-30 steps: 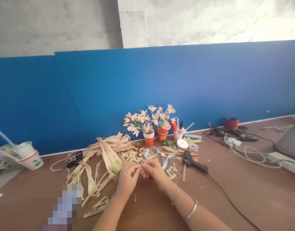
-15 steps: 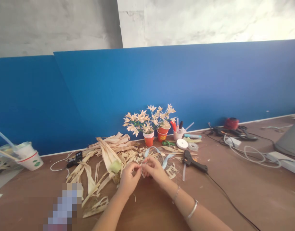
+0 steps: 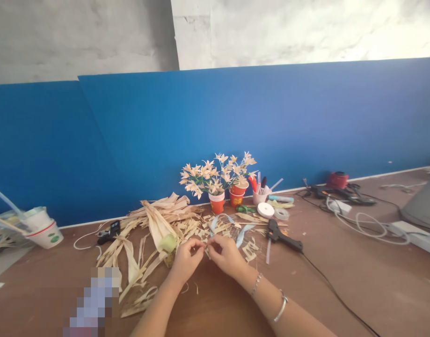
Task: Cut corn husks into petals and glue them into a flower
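Note:
My left hand [image 3: 188, 260] and my right hand [image 3: 226, 255] meet fingertip to fingertip above the brown table. Both are pinched closed; whatever lies between the fingertips is too small to make out. Dried corn husks [image 3: 157, 228] are heaped beyond and left of my left hand, with a pale green roll [image 3: 168, 243] close to it. Just past my right hand lie a light blue ribbon [image 3: 243, 235] and cut husk scraps [image 3: 250, 250]. Farther back, pale husk-coloured flowers [image 3: 208, 174] on green stems stand in a red paper cup [image 3: 216, 204].
A black glue gun [image 3: 284, 238] rests to the right, its cord trailing toward the front edge. White tape rolls [image 3: 266, 210] and a cup of pens [image 3: 259, 196] stand behind it. White cables [image 3: 367, 227] lie farther right. A white cup [image 3: 48, 235] sits far left. A blue partition [image 3: 207, 126] runs along the back.
My right hand has turned slightly, its fingers curling more tightly, and its wrist is a little lower. My left hand has shifted slightly left. A thin strand now shows below the left hand.

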`<state>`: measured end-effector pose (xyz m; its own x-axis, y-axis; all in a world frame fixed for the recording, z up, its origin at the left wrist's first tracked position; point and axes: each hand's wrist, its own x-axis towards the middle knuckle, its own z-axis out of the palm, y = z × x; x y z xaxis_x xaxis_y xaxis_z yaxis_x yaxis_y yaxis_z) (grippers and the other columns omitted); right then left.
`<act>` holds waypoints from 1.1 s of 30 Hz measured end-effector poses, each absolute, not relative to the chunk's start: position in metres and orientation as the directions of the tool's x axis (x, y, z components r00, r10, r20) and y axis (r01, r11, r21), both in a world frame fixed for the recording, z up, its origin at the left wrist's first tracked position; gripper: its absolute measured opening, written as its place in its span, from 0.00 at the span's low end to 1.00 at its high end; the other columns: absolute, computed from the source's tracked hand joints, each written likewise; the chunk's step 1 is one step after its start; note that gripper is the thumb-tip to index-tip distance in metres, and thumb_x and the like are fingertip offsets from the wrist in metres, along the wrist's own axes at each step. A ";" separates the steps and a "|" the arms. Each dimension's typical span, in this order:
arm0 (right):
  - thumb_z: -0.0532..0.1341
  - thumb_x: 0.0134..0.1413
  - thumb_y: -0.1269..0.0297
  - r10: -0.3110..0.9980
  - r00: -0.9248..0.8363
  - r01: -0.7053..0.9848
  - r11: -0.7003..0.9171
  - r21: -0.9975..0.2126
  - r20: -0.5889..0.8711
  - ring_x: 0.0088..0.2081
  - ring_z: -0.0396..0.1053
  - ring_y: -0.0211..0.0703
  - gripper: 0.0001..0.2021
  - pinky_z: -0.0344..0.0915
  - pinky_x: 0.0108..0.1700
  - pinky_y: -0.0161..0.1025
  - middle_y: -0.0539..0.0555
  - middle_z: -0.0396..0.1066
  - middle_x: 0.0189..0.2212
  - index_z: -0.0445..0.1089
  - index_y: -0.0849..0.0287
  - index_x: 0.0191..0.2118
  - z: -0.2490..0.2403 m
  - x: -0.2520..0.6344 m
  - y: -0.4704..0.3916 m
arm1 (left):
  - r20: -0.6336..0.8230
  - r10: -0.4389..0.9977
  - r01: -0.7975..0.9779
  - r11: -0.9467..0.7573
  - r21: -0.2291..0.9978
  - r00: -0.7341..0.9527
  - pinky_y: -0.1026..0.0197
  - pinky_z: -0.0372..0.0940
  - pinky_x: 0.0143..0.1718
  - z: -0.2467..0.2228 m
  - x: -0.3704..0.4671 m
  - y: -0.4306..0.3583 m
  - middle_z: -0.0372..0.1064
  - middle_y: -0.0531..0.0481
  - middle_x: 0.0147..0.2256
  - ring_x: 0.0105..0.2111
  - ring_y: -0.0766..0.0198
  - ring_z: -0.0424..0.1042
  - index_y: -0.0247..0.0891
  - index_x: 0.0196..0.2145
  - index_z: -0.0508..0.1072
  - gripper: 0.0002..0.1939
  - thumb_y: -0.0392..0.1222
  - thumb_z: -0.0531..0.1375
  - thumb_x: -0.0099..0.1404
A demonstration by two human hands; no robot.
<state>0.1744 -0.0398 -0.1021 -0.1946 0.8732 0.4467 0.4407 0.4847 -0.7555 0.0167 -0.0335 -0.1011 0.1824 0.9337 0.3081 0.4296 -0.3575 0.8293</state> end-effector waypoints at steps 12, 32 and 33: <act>0.59 0.48 0.67 0.929 -0.178 0.198 0.356 -0.913 0.323 0.22 0.62 0.36 0.06 0.57 0.26 0.33 0.47 0.67 0.19 0.70 0.58 0.34 -0.109 0.173 -0.035 | 0.234 0.953 0.293 -0.284 0.913 0.192 0.64 0.60 0.28 -0.100 0.015 -0.032 0.68 0.52 0.22 0.25 0.65 0.65 0.36 0.24 0.71 0.08 0.42 0.56 0.55; 0.63 0.46 0.50 0.971 -0.236 -0.142 -0.010 -0.990 0.024 0.17 0.61 0.31 0.17 0.55 0.21 0.30 0.48 0.67 0.16 0.68 0.62 0.26 -0.110 0.171 -0.030 | 0.509 0.840 0.525 -0.525 0.670 0.190 0.59 0.62 0.35 -0.100 0.019 -0.037 0.69 0.50 0.26 0.30 0.61 0.68 0.39 0.26 0.72 0.07 0.39 0.56 0.59; 0.63 0.46 0.50 0.972 -0.233 -0.121 0.006 -0.993 0.034 0.17 0.61 0.32 0.17 0.56 0.21 0.30 0.48 0.67 0.16 0.68 0.62 0.25 -0.110 0.171 -0.030 | 0.505 0.845 0.527 -0.515 0.677 0.177 0.60 0.62 0.34 -0.101 0.018 -0.036 0.69 0.50 0.25 0.30 0.61 0.68 0.39 0.24 0.71 0.08 0.40 0.56 0.59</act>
<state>0.1708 -0.0296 -0.1103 -0.2327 0.9720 0.0341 -0.1209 0.0058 -0.9926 0.0183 -0.0361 -0.1005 0.1770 0.8449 0.5049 0.5267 -0.5146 0.6766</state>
